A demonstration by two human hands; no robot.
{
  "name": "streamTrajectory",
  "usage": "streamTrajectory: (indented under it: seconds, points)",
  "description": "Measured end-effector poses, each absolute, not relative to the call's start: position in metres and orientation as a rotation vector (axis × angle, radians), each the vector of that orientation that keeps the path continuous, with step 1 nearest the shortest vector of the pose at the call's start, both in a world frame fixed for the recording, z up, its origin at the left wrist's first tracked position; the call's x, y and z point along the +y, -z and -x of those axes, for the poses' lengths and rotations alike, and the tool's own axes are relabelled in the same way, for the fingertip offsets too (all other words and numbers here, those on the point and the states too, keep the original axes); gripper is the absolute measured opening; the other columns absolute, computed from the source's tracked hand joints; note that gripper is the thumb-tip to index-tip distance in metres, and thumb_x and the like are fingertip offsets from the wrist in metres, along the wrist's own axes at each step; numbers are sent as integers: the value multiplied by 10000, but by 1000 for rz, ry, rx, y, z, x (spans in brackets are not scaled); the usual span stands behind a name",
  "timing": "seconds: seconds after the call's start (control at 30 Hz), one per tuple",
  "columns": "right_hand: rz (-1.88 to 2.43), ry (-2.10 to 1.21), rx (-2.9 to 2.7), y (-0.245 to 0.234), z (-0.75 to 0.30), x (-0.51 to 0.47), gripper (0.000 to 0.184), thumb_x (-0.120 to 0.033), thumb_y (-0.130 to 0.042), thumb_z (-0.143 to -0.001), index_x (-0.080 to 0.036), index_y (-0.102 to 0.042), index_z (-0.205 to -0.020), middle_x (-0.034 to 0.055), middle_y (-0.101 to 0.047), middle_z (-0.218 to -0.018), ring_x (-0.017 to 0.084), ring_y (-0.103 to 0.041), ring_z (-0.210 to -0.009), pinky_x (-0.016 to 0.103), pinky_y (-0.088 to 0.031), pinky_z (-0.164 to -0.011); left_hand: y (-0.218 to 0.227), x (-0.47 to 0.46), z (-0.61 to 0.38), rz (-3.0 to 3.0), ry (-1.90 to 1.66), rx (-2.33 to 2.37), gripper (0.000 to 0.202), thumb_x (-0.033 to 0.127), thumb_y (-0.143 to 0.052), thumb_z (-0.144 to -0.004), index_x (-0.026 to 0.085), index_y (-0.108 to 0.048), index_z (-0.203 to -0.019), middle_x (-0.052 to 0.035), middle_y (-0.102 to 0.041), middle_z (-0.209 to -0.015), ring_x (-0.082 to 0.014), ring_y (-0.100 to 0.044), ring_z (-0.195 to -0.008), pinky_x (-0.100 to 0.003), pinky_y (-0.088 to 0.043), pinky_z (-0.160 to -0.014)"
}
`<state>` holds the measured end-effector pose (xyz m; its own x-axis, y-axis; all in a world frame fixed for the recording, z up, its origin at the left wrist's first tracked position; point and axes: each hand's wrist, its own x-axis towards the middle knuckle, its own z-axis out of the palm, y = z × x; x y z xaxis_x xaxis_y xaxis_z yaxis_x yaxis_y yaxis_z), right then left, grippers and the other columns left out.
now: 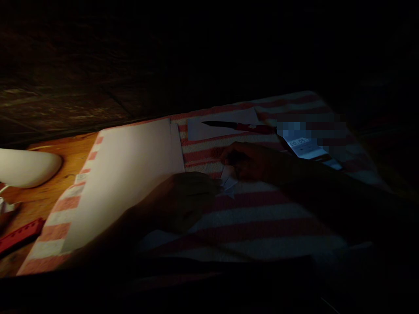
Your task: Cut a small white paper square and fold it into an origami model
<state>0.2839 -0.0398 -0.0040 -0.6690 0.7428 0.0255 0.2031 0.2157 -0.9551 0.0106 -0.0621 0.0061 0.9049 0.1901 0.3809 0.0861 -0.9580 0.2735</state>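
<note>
A small piece of folded white paper (pixel 228 179) with pointed corners is between my two hands, above the red-and-white striped cloth (pixel 262 213). My right hand (pixel 253 162) comes from the right, its fingers curled in and pinching the paper's upper edge. From the left, my left hand (pixel 186 198) reaches the paper's left side with its fingertips closed on it. Deep shadow covers both hands, so finer finger detail is lost. Behind them, a knife (pixel 242 127) with a dark blade and red handle lies partly on a white paper strip (pixel 212 131).
Large white sheets (pixel 131 157) lie on the cloth at left. A lit phone (pixel 304 146) showing a timer is at right. Beyond the cloth's left edge, a white rounded object (pixel 29 168) and a red object (pixel 21 235) sit on the wooden table (pixel 70 152).
</note>
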Motion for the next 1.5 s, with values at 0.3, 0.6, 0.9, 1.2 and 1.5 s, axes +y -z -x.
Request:
streamTrajectory:
  seconds: [0.3,0.6,0.9,1.2,1.5]
  points:
    - [909,-1369,-2014,2,-281,-42,336,-88,-691,-790,-206,-634,-1099,67,-660,-1208,199,-638,-1060,337,-521,-919,-9,-62,-18,-2855,-486,267,266,105,-536,-820,190,-657,-1041,-80,-780,-1000,-249,-731,-949,-402,-612,-858]
    - [750,-1125,-2210,8,-290,-41,596,-102,-703,-818,-284,-582,-1372,74,-561,-1446,257,-490,-1365,477,-362,-1154,-3,-57,-11,-2581,-771,501,321,43,-507,-823,194,-656,-1065,-92,-746,-1107,-214,-710,-1022,-351,-594,-843]
    - [913,-976,-2130,2,-286,-47,445,-88,-751,-713,-222,-649,-1125,52,-615,-1081,220,-614,-969,371,-510,-851,-6,-58,-18,-2495,-984,833,311,142,-567,-872,194,-568,-1178,-100,-603,-1128,-242,-584,-1087,-410,-540,-919]
    - [1000,-1353,-1787,-11,-282,-56,588,-149,-791,-705,-266,-547,-1228,15,-596,-1056,165,-606,-835,304,-519,-696,5,-54,-24,-2170,-685,840,451,297,-707,-887,203,-544,-1297,-78,-687,-1134,-206,-686,-993,-299,-571,-803]
    - [1001,-1648,-1540,-15,-272,-62,181,-318,-740,-839,-176,-632,-809,6,-624,-797,129,-562,-715,274,-451,-653,-2,-56,-33,-1678,-803,881,248,252,-758,-826,163,-596,-992,3,-645,-820,-70,-575,-564,-172,-519,-478]
